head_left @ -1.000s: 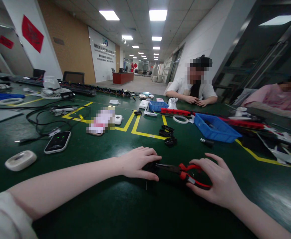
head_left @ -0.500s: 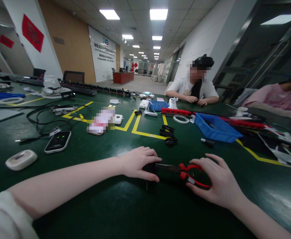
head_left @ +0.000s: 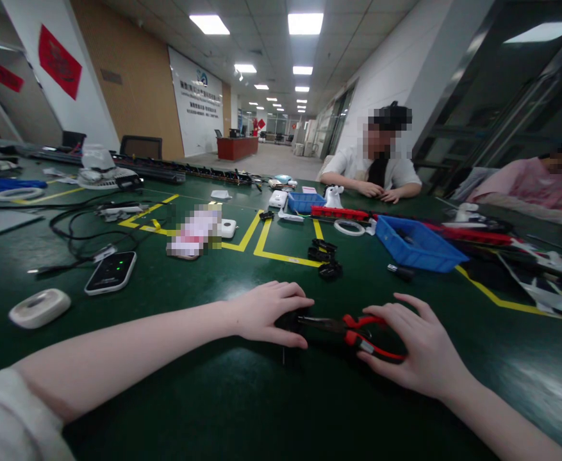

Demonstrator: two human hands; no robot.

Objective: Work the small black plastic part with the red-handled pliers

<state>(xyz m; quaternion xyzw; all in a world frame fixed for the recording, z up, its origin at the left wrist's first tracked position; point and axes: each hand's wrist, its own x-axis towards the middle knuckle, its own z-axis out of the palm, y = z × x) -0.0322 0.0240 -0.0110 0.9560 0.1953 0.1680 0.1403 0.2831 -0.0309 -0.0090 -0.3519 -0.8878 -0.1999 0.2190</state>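
Note:
My left hand (head_left: pixel 273 317) is closed around a small black part (head_left: pixel 289 320) at the front middle of the table, with much of it hidden by the fingers. A thin pin (head_left: pixel 284 355) sticks out below that part. My right hand (head_left: pixel 418 349) grips red-handled needle-nose pliers (head_left: pixel 350 326) by their spread handles. The dark jaws point left, and their tips meet the black part beside my left fingers; whether they clamp it I cannot tell.
Beyond my hands lie several black parts (head_left: pixel 326 259), a dark cylinder (head_left: pixel 400 273) and a blue bin (head_left: pixel 418 246). On the left are a phone (head_left: pixel 194 234), a black-faced device (head_left: pixel 111 273), a white oval case (head_left: pixel 39 308) and cables (head_left: pixel 69 224). A person (head_left: pixel 374 160) sits opposite.
The pliers and my right hand have shifted very slightly to the left. My left hand keeps its hold on the black part; the whole view has moved a little.

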